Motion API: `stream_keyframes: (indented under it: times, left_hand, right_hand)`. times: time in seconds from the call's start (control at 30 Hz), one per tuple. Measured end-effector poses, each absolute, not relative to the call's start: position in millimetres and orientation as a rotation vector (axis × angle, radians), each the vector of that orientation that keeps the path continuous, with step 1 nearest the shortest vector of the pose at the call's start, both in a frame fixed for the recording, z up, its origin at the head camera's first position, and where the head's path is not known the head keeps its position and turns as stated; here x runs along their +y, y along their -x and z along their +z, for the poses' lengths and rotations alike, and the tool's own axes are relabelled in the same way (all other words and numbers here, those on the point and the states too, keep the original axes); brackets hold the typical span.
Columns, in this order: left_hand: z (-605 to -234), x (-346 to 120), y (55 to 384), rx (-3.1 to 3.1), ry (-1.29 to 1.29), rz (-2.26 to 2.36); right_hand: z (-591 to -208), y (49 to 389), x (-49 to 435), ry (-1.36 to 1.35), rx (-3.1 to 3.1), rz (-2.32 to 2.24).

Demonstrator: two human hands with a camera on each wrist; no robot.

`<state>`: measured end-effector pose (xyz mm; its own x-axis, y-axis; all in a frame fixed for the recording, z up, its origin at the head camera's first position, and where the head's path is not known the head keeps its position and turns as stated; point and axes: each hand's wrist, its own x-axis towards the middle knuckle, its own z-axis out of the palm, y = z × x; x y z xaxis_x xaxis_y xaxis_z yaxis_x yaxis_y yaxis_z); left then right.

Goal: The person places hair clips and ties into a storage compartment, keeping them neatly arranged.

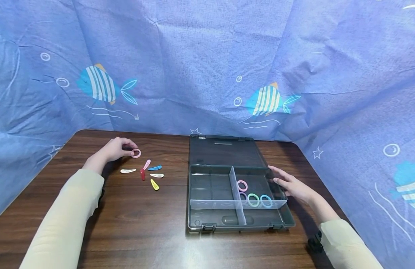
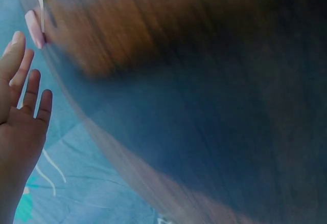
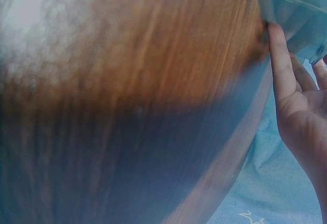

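Observation:
At the back left, my left hand (image 1: 118, 148) has its thumb and forefinger right at a pink hair tie (image 1: 136, 153). In the left wrist view a gap shows between the extended fingers and the pink hair tie (image 2: 34, 29) on the table. My right hand (image 1: 293, 185) rests with extended fingers against the right side of a smoky see-through box (image 1: 199, 228), its lid (image 1: 224, 151) folded back. Inside, the far right compartment holds a pink hair tie (image 1: 242, 181), a purple one (image 1: 242, 192), a green one (image 1: 253, 205) and a blue one (image 1: 266, 206).
Several snap hair clips lie near my left hand: white (image 1: 128, 171), pink (image 1: 147, 164), red (image 1: 142, 175), blue (image 1: 155, 168), another white (image 1: 156, 175) and yellow (image 1: 155, 184). Pale dividers (image 1: 214, 204) split the box. Blue fish-print cloth (image 1: 200, 74) hangs behind the brown table (image 1: 133, 228).

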<state>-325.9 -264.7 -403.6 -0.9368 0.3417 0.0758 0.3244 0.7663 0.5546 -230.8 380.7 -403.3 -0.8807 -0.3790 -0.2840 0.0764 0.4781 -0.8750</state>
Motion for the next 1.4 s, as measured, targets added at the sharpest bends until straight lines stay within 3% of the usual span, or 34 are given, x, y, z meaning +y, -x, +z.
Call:
stream_keyframes:
  times: [0.73,1.4]
  left_hand:
    - [-411.4,-262.6,326.6,2.903,-0.633,0.86]
    - [-396.0,-251.4,323.7,2.871,-0.685,0.846]
  right_hand:
    - [-404.6,230.6,380.5,0.259,2.259,-1.42]
    - [-405.2,231.1,381.5,0.27,2.27,-1.399]
